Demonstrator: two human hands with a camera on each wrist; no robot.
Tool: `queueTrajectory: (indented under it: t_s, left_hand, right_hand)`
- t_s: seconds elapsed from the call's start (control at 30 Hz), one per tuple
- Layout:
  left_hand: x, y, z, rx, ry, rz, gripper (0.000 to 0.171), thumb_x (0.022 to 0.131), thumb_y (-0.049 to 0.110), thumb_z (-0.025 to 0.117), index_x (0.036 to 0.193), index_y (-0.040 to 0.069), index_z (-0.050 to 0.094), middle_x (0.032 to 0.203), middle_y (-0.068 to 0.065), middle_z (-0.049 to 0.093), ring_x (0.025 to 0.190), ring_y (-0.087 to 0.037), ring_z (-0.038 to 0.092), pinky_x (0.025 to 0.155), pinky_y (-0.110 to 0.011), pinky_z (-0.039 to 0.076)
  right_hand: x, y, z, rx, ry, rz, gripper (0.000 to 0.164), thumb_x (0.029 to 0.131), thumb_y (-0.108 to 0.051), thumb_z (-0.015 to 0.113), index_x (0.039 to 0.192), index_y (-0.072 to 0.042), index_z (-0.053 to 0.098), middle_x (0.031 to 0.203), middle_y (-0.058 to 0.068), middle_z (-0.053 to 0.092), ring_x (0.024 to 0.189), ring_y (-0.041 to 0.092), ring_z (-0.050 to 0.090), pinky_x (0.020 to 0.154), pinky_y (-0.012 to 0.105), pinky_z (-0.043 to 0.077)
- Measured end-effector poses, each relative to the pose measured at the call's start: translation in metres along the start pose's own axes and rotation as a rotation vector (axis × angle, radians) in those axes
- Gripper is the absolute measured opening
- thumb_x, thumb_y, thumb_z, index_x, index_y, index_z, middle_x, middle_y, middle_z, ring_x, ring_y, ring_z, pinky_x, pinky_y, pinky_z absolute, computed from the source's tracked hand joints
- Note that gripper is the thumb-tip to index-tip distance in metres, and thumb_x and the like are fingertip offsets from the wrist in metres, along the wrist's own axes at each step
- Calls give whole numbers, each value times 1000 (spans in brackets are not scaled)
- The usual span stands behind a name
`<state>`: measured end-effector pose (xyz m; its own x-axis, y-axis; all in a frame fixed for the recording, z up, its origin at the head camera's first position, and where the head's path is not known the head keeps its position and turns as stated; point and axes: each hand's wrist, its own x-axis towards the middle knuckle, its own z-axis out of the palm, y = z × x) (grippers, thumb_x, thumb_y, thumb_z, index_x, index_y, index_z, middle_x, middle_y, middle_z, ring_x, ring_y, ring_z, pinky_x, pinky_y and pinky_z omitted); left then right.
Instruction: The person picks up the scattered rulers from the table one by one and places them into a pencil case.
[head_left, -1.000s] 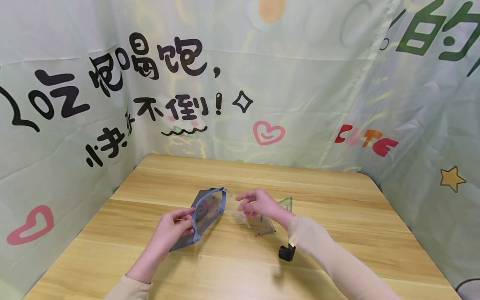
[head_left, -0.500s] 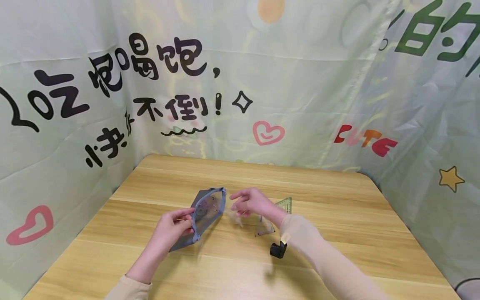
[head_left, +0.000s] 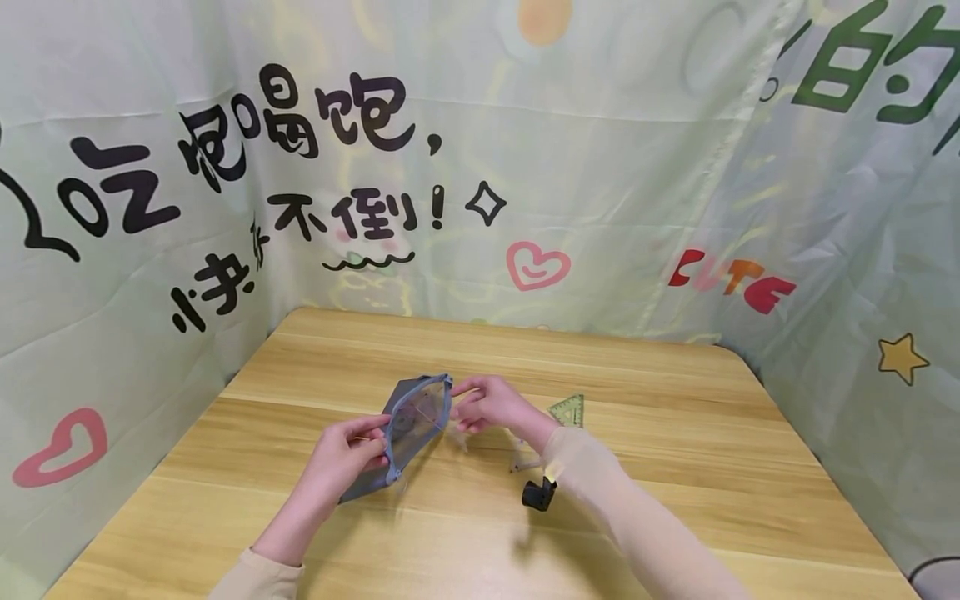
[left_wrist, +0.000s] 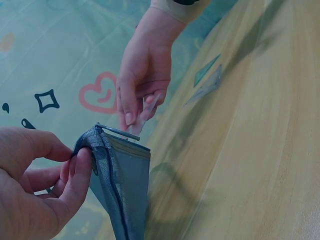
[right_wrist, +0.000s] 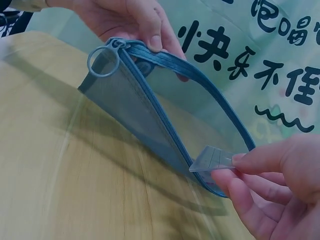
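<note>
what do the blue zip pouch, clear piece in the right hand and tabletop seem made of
Blue pouch: probably matt synthetic fabric; its zip edging shows a weave in the left wrist view.
Clear piece: likely smooth, hard plastic, being see-through with crisp edges and dark lines.
Tabletop: wood or wood-look laminate, slightly shiny; the grain alone leaves it open.

Left grip (left_wrist: pixel 31 206) pinching blue pouch (left_wrist: pixel 132 175), right grip (left_wrist: pixel 146 70) holding clear plastic piece (left_wrist: pixel 149 109)

pouch (right_wrist: pixel 131 105) at left hand (head_left: pixel 345 452) — grey-blue, bluer zip edge (right_wrist: pixel 172 61). clear piece (right_wrist: pixel 212 159) in right hand (head_left: pixel 492 403) — dark lines. triangle (head_left: pixel 564 406) beside right hand: green. table (head_left: pixel 697 492) under hands: tan woodgrain.
</note>
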<state>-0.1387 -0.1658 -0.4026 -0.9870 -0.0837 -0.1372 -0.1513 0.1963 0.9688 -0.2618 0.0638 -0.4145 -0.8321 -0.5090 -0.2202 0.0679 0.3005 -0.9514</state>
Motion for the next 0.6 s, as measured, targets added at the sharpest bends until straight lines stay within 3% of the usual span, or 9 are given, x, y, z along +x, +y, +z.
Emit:
queueTrajectory:
  t_s: [0.6]
  left_hand:
    - [-1,1,0,-23,-4,4,41,91,-2,58,132,-5,58,94,-6,56,79,-14,59,70,-22,60]
  right_hand:
    - [10,-9,18,84,-6,44,46,88,3,65,132,9,51,91,21,74,62,11,68,62,23,61]
